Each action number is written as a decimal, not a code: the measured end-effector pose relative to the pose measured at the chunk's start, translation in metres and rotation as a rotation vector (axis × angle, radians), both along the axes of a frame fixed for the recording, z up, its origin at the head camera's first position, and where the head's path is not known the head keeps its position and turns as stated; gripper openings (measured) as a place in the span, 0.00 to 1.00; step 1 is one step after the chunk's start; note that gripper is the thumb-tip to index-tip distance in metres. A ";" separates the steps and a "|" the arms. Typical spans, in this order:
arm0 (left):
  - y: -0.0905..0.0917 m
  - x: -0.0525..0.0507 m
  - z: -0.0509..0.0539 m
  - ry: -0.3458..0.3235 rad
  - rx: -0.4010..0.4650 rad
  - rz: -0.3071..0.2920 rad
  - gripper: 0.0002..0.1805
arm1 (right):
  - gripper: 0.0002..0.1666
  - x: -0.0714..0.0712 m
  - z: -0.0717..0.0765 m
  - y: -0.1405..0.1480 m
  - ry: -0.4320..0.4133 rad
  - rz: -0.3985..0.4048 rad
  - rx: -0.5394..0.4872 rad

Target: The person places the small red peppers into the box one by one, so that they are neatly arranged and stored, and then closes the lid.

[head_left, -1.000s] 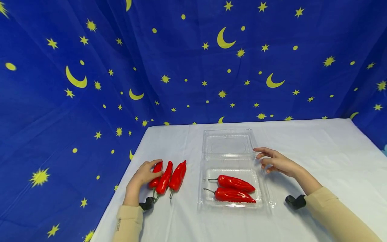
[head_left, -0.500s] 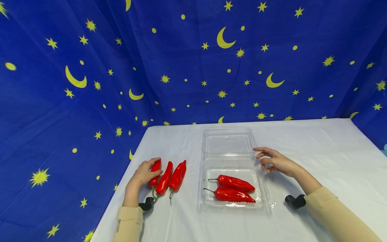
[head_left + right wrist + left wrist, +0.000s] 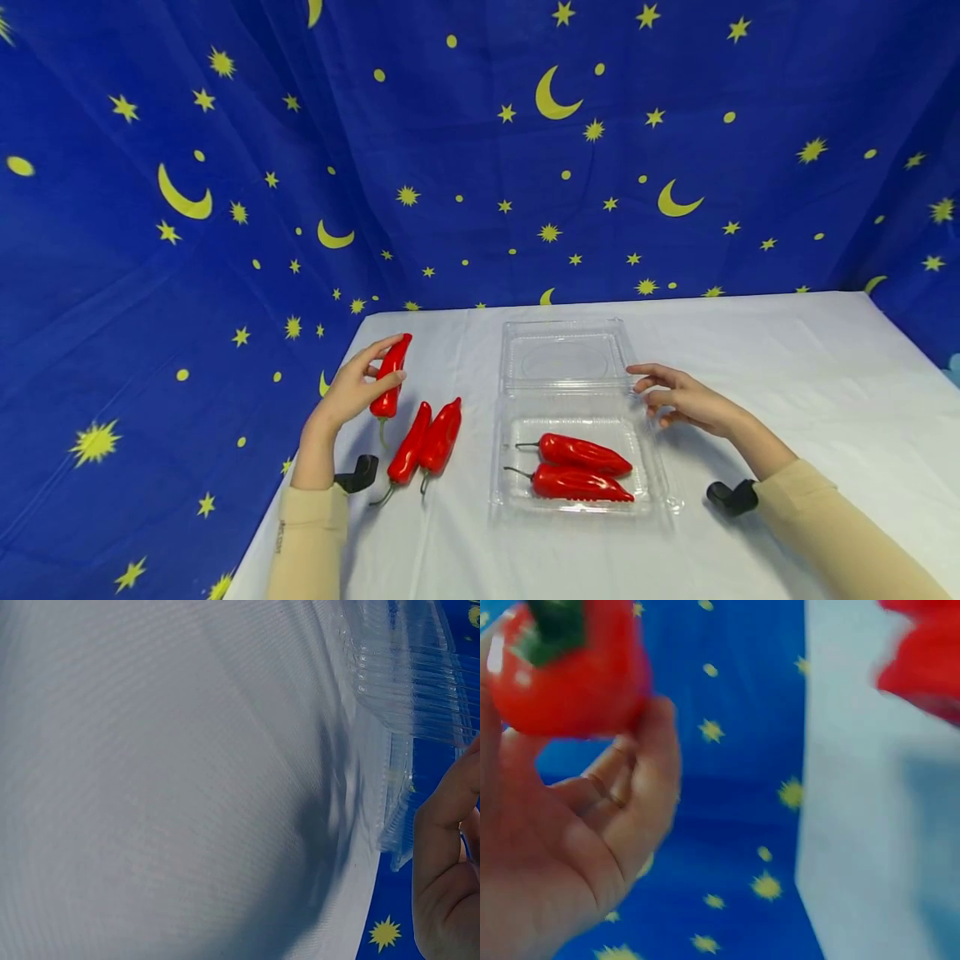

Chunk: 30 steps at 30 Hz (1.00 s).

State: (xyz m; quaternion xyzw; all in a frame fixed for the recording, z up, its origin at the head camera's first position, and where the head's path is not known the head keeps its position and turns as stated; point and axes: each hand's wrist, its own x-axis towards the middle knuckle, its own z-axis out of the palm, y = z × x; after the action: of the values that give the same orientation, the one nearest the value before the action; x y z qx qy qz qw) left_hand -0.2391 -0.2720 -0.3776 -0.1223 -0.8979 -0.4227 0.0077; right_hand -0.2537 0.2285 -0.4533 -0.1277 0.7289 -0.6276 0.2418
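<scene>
My left hand [image 3: 352,390] grips a red pepper [image 3: 389,379] between thumb and fingers, its tip pointing up and its green stem down. The same pepper [image 3: 570,675] fills the top left of the left wrist view, above the palm of my left hand [image 3: 562,855]. Two more red peppers [image 3: 411,446] [image 3: 442,435] lie side by side on the white cloth, just below it. My right hand [image 3: 693,404] has relaxed fingers at the right edge of a clear plastic container [image 3: 652,492]; whether they touch it I cannot tell. Two peppers [image 3: 585,455] [image 3: 573,483] lie in its near half.
The container's lid [image 3: 566,358] lies folded back toward the far side of the white-covered table [image 3: 787,367]. A blue curtain [image 3: 465,117] with yellow stars and moons stands behind the table and along its left side.
My left hand has lifted the leftmost pepper away from the other two and moved it toward the far side. The middle pepper's stem has swung left. My right hand has stayed in place.
</scene>
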 end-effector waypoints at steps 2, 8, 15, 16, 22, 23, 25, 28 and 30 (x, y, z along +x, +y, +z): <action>0.007 -0.002 0.012 0.014 0.061 -0.040 0.32 | 0.35 0.000 0.000 0.000 -0.001 0.000 0.001; 0.026 -0.008 0.042 0.056 0.225 -0.173 0.32 | 0.34 -0.001 0.000 -0.001 -0.007 -0.006 0.009; 0.046 -0.014 0.058 0.101 0.351 -0.281 0.31 | 0.35 -0.001 0.000 -0.001 -0.013 -0.011 0.025; 0.049 -0.015 0.059 0.105 0.362 -0.293 0.31 | 0.35 -0.001 -0.001 -0.001 -0.015 -0.013 0.026; 0.068 -0.021 0.061 0.081 0.389 -0.372 0.31 | 0.35 -0.001 -0.001 -0.001 -0.019 -0.019 0.024; 0.071 -0.023 0.061 0.075 0.387 -0.387 0.32 | 0.35 -0.001 -0.001 -0.001 -0.019 -0.019 0.024; 0.077 -0.025 0.060 0.065 0.378 -0.416 0.32 | 0.35 -0.001 0.000 -0.001 -0.019 -0.019 0.025; 0.088 -0.030 0.058 0.053 0.370 -0.446 0.32 | 0.35 0.000 0.001 -0.001 -0.015 -0.018 0.024; 0.096 -0.032 0.056 0.042 0.361 -0.455 0.31 | 0.35 0.000 0.001 -0.001 -0.017 -0.018 0.024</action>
State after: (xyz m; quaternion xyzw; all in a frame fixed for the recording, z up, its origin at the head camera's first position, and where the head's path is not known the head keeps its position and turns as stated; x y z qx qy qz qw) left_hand -0.2710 -0.1762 -0.3221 -0.3259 -0.7575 -0.5638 -0.0468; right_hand -0.2537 0.2271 -0.4519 -0.1128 0.7354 -0.6222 0.2437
